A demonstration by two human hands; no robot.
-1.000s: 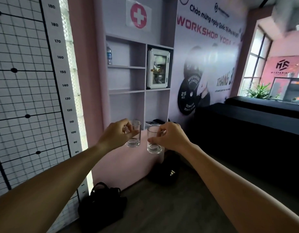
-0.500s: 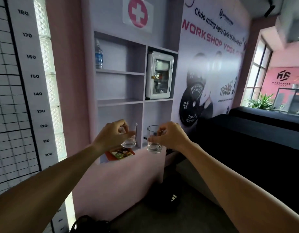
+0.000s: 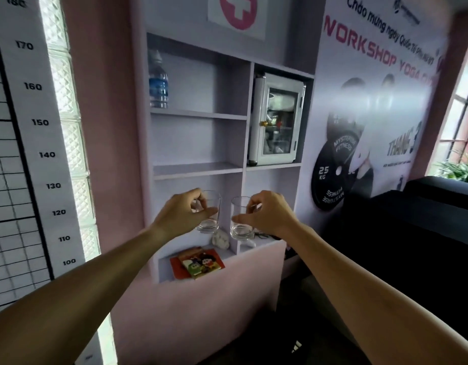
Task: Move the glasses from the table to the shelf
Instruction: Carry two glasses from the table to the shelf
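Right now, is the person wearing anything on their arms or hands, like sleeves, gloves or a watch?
No. Both forearms are bare all the way to the bottom edge of the picture, with no sleeves showing. The left hand and right hand have no gloves, rings, watch or bracelet that I can see.

left hand: I've got arm extended, fingers pinched closed
right hand: arm extended, fingers pinched closed, level with left

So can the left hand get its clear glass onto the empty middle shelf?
Probably yes: the left hand holds its clear glass just below the bare middle shelf, nothing between.
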